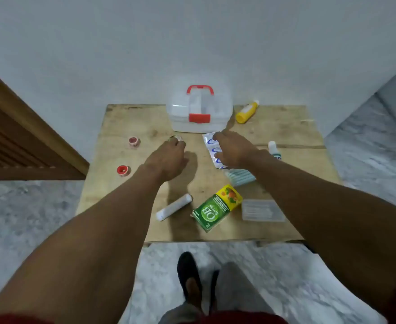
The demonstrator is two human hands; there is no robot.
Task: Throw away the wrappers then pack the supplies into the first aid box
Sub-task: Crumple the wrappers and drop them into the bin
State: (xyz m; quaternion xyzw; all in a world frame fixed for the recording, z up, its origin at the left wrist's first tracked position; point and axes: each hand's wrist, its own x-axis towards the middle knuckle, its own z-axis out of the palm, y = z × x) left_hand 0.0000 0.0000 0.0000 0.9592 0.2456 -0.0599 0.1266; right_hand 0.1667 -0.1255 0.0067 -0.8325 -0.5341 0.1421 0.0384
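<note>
A wooden table (285,127) stands by a pale wall. The first aid box (199,113) sits at the far edge of the table. It is white with a red handle and a red clasp, and its lid is down. Both arms reach over the table. The left hand (169,157) has its fingers curled round a small crumpled bit (177,138) that sits on the wood just in front of the box. I cannot tell what the bit is. The right hand (233,148) lies palm down with its fingers loose and spread, resting on a shiny silver pill strip (212,150). A yellow bottle (246,113) lies on its side just to the right of the box. A small white bottle (273,148) stands near the right wrist. A pack of light blue tubes (240,177) lies under the right arm. Closer in are a white roll (173,210), a green box with "OB" on it (216,208) and a clear flat case (262,210). Two red and white tape rolls (133,141) (123,170) sit on the left side, well apart from the rest. A foot in a dark slipper (188,277) stands on the grey floor below.
</note>
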